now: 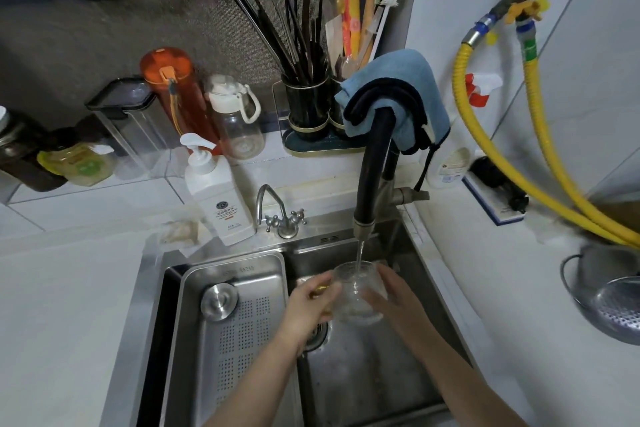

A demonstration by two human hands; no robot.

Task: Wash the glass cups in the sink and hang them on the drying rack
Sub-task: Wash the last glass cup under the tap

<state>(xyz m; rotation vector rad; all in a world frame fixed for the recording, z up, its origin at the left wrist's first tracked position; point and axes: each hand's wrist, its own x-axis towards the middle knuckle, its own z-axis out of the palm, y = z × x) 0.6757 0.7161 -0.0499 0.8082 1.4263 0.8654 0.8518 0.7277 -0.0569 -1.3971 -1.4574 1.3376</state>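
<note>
Glass cup (358,291) upright under the tap (363,229), mouth up; right hand (386,291) wraps its side, left hand (311,302) pinches the gold handle (320,289).

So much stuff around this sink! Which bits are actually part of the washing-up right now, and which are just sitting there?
In use:
glass cup, held under the water
left hand and right hand, both gripping it
black faucet, running
sink

Just lying about:
soap dispenser
orange bottle
chopsticks
blue cloth
metal colander
</note>
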